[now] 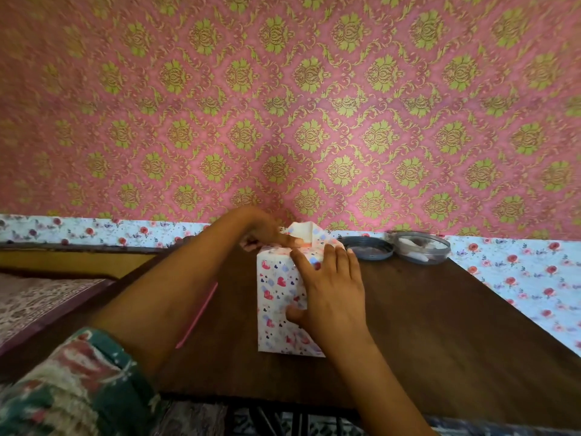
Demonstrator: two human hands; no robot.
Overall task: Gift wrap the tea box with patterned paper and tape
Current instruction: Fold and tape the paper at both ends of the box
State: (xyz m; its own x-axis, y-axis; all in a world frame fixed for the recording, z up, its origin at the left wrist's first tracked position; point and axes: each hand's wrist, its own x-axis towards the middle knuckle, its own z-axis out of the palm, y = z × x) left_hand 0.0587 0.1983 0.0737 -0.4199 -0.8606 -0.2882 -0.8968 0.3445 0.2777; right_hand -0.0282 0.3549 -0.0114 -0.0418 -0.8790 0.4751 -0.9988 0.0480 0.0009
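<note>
Paper, white, printed with red and blue hearts: the patterned paper (306,232) is already drawn round the tea box (279,297), which lies lengthwise on the dark wooden table (440,325), its far end still unsealed with flaps standing up.

Handling, as judged: light, stiff card beneath a thin, slightly glossy skin. The wrap is likely to slide or crease if dragged, and the raised flaps to tear if pulled hard. Best held flat across the top face and long side, with the folds worked at the open end.

Left hand (261,231): fingers curled at the far end, apparently pinching the paper fold there.

Right hand (333,291): laid open over the box, fingers spread and pressing the far top edge, thumb on the top face. Nothing is gripped.

Surroundings: a pink slim stick (198,313) lies beside the box, partly under the left forearm. A round dark lid (367,248) and a clear round tub (419,251) stand near the far end, close enough to crowd the folding. No tape can be made out.
</note>
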